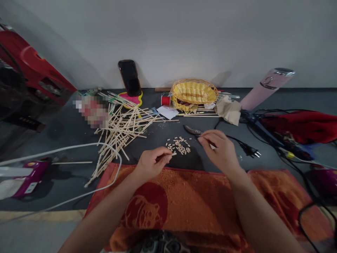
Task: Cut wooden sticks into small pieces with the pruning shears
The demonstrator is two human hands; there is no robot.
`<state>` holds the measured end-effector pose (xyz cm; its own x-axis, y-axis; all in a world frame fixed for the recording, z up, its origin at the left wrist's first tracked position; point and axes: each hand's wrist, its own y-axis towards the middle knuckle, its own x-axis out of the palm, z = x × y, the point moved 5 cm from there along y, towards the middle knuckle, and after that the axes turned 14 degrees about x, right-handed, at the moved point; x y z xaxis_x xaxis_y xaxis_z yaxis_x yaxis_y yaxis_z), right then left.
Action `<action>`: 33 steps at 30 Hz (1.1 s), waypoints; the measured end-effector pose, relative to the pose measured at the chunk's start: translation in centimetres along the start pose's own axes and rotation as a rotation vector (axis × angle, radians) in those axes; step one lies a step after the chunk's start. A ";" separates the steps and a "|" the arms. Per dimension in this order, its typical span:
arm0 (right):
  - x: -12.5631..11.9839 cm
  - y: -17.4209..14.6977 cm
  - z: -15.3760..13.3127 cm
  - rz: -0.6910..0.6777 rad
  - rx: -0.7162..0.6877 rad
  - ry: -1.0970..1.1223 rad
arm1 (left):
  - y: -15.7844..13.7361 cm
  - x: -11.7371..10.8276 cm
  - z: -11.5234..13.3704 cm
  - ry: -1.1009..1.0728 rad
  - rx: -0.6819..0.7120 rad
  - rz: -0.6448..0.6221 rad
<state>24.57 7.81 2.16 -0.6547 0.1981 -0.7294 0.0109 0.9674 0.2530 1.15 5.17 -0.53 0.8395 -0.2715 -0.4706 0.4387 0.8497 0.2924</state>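
Observation:
My left hand [154,162] is closed in a pinch, with a short cut piece of wooden stick [174,153] at its fingertips. Just beyond it, a loose pile of similar short pieces [181,144] lies on the dark tabletop. On the right, my right hand [219,149] has thumb and forefinger pressed together; whatever they hold is too small or hidden to make out. Right behind those fingertips are the blades of pruning shears [192,130], their handles hidden by the hand. Long thin wooden sticks [118,130] lie in a tangled heap to the left.
A phone [130,78] stands against the wall beside a yellow wicker basket [195,92] and red thread spool [165,101]. A pink flask [267,88], a black plug [250,151] and cables are right. An orange towel [195,200] covers the front; a white cord [119,165] loops left.

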 end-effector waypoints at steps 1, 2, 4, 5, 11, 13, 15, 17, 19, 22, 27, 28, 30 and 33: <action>0.4 -0.4 -0.7 -0.076 0.034 0.114 | 0.0 0.1 0.3 0.072 0.060 -0.017; 1.1 -0.9 -1.4 -0.193 0.080 0.211 | 0.0 0.2 0.6 0.123 0.113 -0.030; 2.8 -2.1 -2.6 -0.467 0.133 0.348 | 0.1 0.4 1.1 0.188 0.197 -0.049; 3.6 -2.8 -3.1 -0.601 0.145 0.386 | 0.1 0.4 1.2 0.210 0.225 -0.057; 6.2 -5.2 -4.0 -0.940 0.206 0.518 | 0.0 0.7 1.9 0.333 0.301 -0.154; 6.6 -5.3 -3.9 -0.961 0.244 0.551 | -0.1 0.8 2.0 0.363 0.314 -0.161; 7.0 -5.4 -3.8 -0.984 0.287 0.604 | -0.1 0.8 2.1 0.380 0.327 -0.157; 7.3 -5.5 -3.8 -1.009 0.324 0.661 | -0.1 0.8 2.1 0.382 0.335 -0.143; 7.4 -5.5 -3.9 -1.016 0.343 0.709 | -0.2 0.7 2.2 0.368 0.332 -0.118; 7.2 -5.5 -4.4 -1.011 0.321 0.834 | -0.3 0.2 2.2 0.283 0.290 -0.041; 6.1 -4.8 -4.6 -0.892 0.255 0.899 | -0.3 -1.8 1.5 0.175 0.086 0.183; 6.0 -4.6 -4.4 -0.851 0.235 0.835 | -0.3 -1.9 1.4 0.154 0.060 0.186; 5.9 -4.3 -4.0 -0.779 0.190 0.704 | -0.2 -1.8 1.2 0.122 0.040 0.169; 6.2 -4.0 -3.6 -0.723 0.157 0.598 | -0.1 -1.0 1.1 0.091 0.058 0.112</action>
<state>17.72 4.55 -1.07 -0.8207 -0.5279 -0.2183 -0.4751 0.8430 -0.2524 0.62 4.88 0.85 0.8528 -0.1326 -0.5051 0.3643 0.8441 0.3935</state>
